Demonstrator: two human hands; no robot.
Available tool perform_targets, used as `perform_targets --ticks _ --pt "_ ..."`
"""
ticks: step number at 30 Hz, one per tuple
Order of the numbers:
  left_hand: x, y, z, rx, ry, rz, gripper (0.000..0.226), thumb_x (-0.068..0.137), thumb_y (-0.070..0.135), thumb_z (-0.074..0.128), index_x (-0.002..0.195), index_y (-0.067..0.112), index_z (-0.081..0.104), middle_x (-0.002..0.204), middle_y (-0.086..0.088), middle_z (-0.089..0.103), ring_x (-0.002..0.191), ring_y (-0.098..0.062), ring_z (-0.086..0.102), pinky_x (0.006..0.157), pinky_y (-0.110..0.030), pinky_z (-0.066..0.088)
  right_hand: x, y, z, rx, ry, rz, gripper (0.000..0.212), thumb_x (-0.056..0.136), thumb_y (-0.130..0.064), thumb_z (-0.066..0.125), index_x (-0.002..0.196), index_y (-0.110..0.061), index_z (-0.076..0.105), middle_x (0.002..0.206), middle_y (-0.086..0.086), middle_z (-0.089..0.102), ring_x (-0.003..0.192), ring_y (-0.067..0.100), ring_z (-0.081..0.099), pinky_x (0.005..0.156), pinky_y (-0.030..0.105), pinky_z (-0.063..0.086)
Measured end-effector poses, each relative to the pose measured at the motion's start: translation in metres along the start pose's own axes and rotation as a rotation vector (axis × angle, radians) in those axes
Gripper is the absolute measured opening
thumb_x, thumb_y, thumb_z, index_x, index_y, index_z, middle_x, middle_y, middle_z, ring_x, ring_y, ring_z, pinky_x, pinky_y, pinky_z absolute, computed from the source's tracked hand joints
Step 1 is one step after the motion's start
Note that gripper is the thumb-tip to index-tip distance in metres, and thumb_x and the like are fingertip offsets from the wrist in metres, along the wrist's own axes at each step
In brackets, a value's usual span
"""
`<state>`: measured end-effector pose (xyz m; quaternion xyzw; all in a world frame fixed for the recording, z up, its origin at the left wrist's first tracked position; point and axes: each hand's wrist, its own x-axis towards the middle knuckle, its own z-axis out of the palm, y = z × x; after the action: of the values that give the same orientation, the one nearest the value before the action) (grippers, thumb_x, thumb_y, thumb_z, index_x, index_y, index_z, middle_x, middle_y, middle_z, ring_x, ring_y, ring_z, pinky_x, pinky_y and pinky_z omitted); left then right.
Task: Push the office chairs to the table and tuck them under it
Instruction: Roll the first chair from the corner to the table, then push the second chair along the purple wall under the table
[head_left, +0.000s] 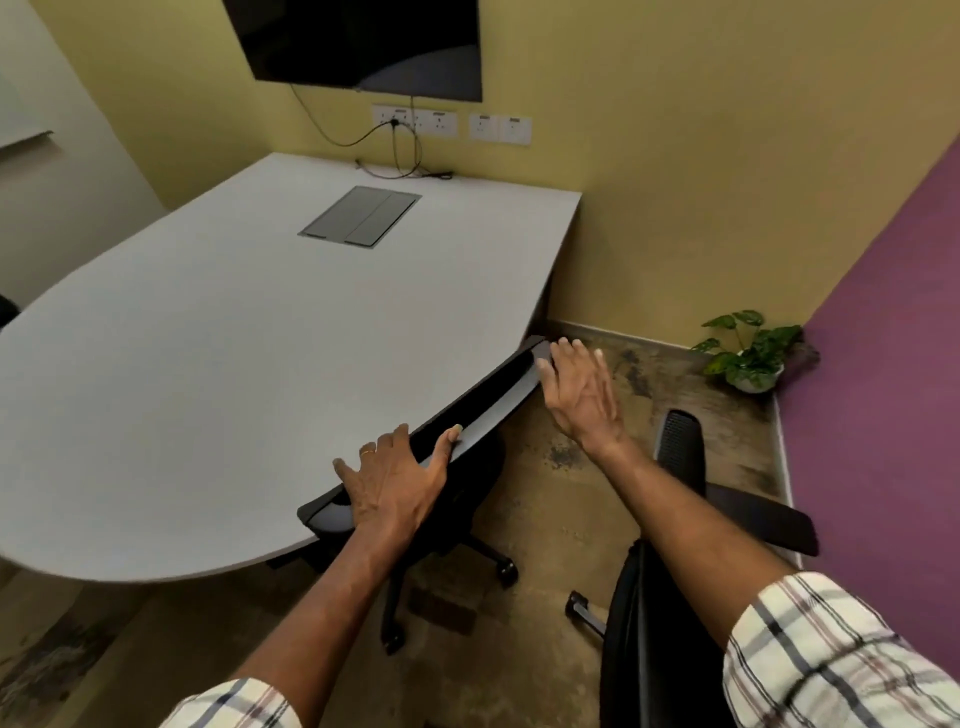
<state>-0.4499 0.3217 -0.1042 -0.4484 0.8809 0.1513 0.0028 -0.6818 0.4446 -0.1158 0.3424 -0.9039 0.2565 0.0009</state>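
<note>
One chair (467, 415) was tucked under the table (208, 364), its backrest pressed along the table's right edge. The left hand (389, 483) was laid flat on the backrest top, fingers spread, thumb over the rim. The right hand (582, 395) was held open, fingers spread, perhaps just touching the backrest's far end. A second chair (675, 597) was seen nearer, apart from the table

Tucked chair (467, 415) seat hidden under table (208, 338), second chair (670, 649) cut off below
</note>
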Motion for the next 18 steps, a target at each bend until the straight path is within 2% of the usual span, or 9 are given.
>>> perform_targets --ticks 2,6,10,18 --pt "0.002 -0.002 -0.004 0.003 0.009 0.080 0.105 0.090 0.091 0.007 0.158 0.018 0.039 0.155 -0.009 0.052 0.146 -0.032 0.044 0.122 -0.070 0.013 -0.026 0.012 -0.014 -0.065 0.004 0.064 0.061 0.108 -0.047 0.028 0.153 -0.007 0.040 0.162 0.012 0.036 0.154 0.024 0.024 0.128 0.045 0.007" --pt "0.009 0.010 -0.014 -0.004 -0.017 0.277 0.104 0.089 0.089 0.007 0.163 0.019 0.027 0.165 -0.006 0.039 0.154 -0.030 0.033 0.124 -0.068 0.011 -0.083 0.025 -0.049 -0.163 0.084 0.219 0.063 0.108 -0.048 0.031 0.155 -0.006 0.037 0.164 0.012 0.032 0.155 0.023 0.020 0.128 0.044 0.007" --pt "0.010 0.042 -0.023 0.024 -0.001 0.552 0.104 0.089 0.090 0.005 0.164 0.020 0.026 0.167 -0.004 0.037 0.155 -0.029 0.029 0.124 -0.066 0.012 -0.142 0.024 -0.075 -0.195 0.151 0.420 0.064 0.108 -0.047 0.029 0.157 -0.006 0.030 0.166 0.012 0.027 0.156 0.024 0.017 0.128 0.043 0.008" --pt "-0.018 0.070 -0.030 0.078 -0.038 0.927 0.099 0.094 0.084 0.006 0.166 0.018 0.021 0.173 -0.006 0.022 0.161 -0.026 0.011 0.127 -0.064 0.007 -0.243 -0.001 -0.081 -0.257 0.174 0.671 0.066 0.109 -0.048 0.023 0.158 -0.004 0.026 0.166 0.014 0.025 0.156 0.026 0.017 0.128 0.044 0.008"
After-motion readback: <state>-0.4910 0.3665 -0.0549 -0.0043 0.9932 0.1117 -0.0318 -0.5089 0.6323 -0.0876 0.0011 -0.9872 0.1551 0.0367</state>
